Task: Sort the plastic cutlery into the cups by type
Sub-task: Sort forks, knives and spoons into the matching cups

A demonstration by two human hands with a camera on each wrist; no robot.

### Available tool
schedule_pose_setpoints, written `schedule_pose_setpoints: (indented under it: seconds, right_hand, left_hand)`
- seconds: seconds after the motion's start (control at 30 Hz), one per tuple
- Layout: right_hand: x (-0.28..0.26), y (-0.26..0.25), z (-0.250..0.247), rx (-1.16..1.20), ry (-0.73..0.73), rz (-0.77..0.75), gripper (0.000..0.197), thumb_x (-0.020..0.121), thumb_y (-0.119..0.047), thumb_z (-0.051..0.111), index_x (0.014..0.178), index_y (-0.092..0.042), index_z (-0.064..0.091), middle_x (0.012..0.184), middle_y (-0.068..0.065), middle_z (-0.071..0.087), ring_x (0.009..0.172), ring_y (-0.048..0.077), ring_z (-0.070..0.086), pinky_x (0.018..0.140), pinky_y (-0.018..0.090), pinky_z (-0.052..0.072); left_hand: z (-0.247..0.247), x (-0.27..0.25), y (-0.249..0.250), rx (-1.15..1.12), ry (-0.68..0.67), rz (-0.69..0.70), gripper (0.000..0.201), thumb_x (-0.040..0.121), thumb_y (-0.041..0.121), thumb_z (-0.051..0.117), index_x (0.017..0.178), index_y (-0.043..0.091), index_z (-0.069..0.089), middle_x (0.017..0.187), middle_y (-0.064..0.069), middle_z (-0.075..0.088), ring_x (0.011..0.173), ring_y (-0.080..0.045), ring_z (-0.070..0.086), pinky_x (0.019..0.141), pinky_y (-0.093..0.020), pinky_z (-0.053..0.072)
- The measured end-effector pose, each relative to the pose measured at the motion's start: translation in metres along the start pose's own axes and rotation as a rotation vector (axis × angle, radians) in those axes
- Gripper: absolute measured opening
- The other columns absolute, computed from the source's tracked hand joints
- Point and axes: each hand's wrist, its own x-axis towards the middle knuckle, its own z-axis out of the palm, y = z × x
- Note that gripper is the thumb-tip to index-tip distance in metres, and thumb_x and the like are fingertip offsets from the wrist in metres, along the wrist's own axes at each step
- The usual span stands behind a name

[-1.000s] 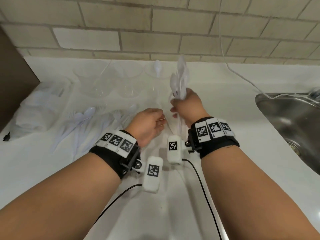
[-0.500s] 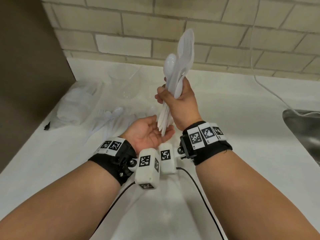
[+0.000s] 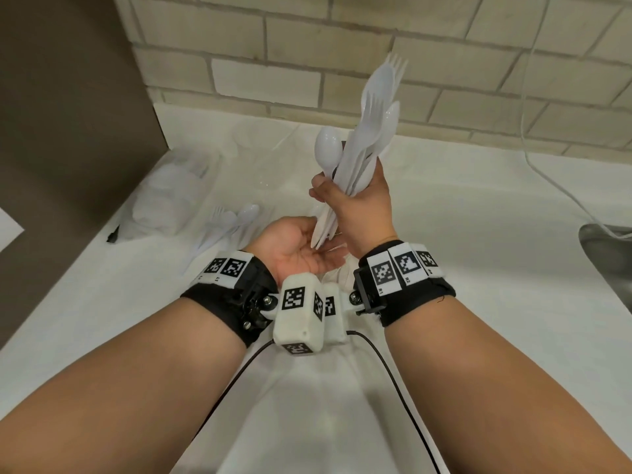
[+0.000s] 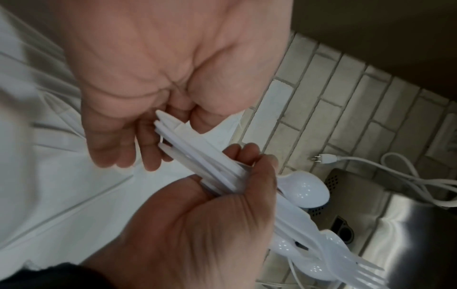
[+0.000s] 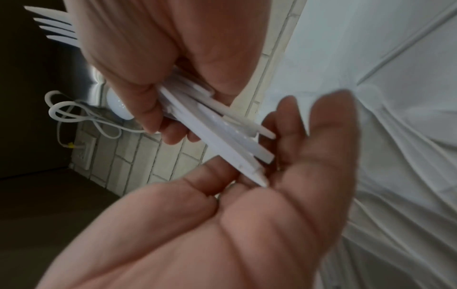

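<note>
My right hand (image 3: pixel 355 203) grips a bundle of white plastic cutlery (image 3: pixel 362 142), spoons and forks mixed, held upright above the white counter. The handle ends point down into my left hand (image 3: pixel 301 244), which lies palm up with relaxed fingers just below. The left wrist view shows the handle tips of the bundle (image 4: pixel 205 156) touching my left hand (image 4: pixel 160 68). From the right wrist, my right hand (image 5: pixel 153 48) is wrapped round the bundle (image 5: pixel 222 133). More loose cutlery (image 3: pixel 225 224) lies on the counter at left. Clear cups (image 3: pixel 260 148) stand faintly visible behind.
A crumpled plastic bag (image 3: pixel 167 196) lies at the far left beside a dark panel (image 3: pixel 68 131). A steel sink (image 3: pixel 608 258) is at the right edge, and a white cord (image 3: pixel 533 159) runs down the brick wall to it.
My right hand has lifted the bundle higher and nearer. My left hand turned palm up beneath the handle ends. The head view has swung left.
</note>
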Motion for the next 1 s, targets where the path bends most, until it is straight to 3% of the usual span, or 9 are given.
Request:
schedule_pose_setpoints:
  seconds: [0.17,0.37,0.47,0.57,0.63,0.73,0.83,0.9,1.0]
  right_hand:
    - [-0.001,0.006,0.001,-0.089,-0.037,0.037,0.025,0.071,-0.006,0.079,0.093,-0.004,0.067,0.086,0.006,0.073,0.081,0.018,0.071,0.077,0.036,0.059]
    - [-0.002,0.008,0.006,-0.047,-0.042,0.052,0.025,0.069,0.0,0.079,0.092,0.002,0.069,0.087,0.013,0.073,0.083,0.024,0.072,0.078,0.041,0.06]
    - [-0.003,0.011,0.008,-0.059,-0.064,0.075,0.019,0.071,0.001,0.077,0.086,-0.004,0.069,0.085,0.011,0.073,0.081,0.023,0.071,0.078,0.042,0.06]
    - [-0.003,0.009,0.009,-0.067,-0.107,0.098,0.021,0.073,0.002,0.075,0.088,-0.012,0.068,0.084,0.007,0.072,0.082,0.021,0.071,0.08,0.038,0.059]
    - [-0.001,0.006,0.01,-0.069,-0.102,0.116,0.014,0.074,0.002,0.07,0.082,-0.009,0.067,0.078,0.007,0.07,0.079,0.023,0.07,0.077,0.037,0.058]
    - [0.0,0.002,0.01,-0.066,-0.141,0.12,0.011,0.078,0.001,0.062,0.081,-0.007,0.067,0.078,0.013,0.069,0.078,0.028,0.068,0.079,0.044,0.056]
    - [-0.008,0.003,0.01,-0.199,-0.33,0.161,0.024,0.088,0.006,0.056,0.104,-0.012,0.058,0.099,0.008,0.058,0.095,0.02,0.056,0.092,0.042,0.05]
    - [-0.014,0.007,0.011,-0.191,-0.426,0.202,0.034,0.086,0.011,0.057,0.09,-0.023,0.052,0.096,0.001,0.055,0.097,0.018,0.051,0.087,0.033,0.049]
    - [-0.013,0.013,0.017,-0.261,-0.497,0.181,0.039,0.074,0.005,0.071,0.084,-0.028,0.053,0.093,0.0,0.063,0.098,0.02,0.061,0.088,0.036,0.054]
  left_hand:
    - [0.003,-0.001,0.005,-0.068,0.019,0.095,0.033,0.102,0.014,0.031,0.114,0.0,0.059,0.096,-0.017,0.068,0.082,-0.026,0.066,0.07,-0.041,0.06]
    - [0.003,-0.006,0.007,-0.087,0.035,0.112,0.033,0.098,0.007,0.034,0.118,-0.004,0.057,0.112,-0.018,0.064,0.101,-0.026,0.06,0.085,-0.041,0.053]
    - [0.003,-0.004,0.008,-0.112,0.032,0.135,0.033,0.099,0.01,0.035,0.122,-0.001,0.056,0.115,-0.017,0.064,0.099,-0.025,0.062,0.087,-0.04,0.052]
    - [0.0,-0.003,0.006,-0.14,0.026,0.134,0.038,0.102,0.026,0.034,0.125,0.005,0.056,0.125,-0.014,0.062,0.111,-0.027,0.058,0.092,-0.041,0.05]
    - [-0.006,-0.002,0.004,-0.054,-0.025,0.155,0.051,0.099,0.048,0.032,0.127,0.013,0.056,0.133,-0.01,0.057,0.119,-0.029,0.052,0.103,-0.04,0.041]
    - [-0.01,-0.007,0.009,0.129,-0.159,0.365,0.063,0.086,0.058,0.046,0.134,0.018,0.05,0.14,-0.01,0.051,0.127,-0.023,0.05,0.105,-0.037,0.039]
    - [-0.002,-0.019,0.016,0.426,-0.13,0.509,0.063,0.072,0.029,0.075,0.128,0.011,0.052,0.121,-0.007,0.066,0.11,-0.017,0.064,0.086,-0.025,0.054]
    - [0.0,-0.022,0.02,0.585,0.019,0.566,0.052,0.069,0.018,0.081,0.116,0.006,0.062,0.102,-0.005,0.072,0.087,-0.013,0.069,0.062,-0.017,0.052]
    - [-0.003,-0.021,0.026,0.584,0.116,0.603,0.035,0.073,0.022,0.079,0.104,0.007,0.07,0.097,-0.006,0.075,0.092,-0.018,0.071,0.077,-0.032,0.057]
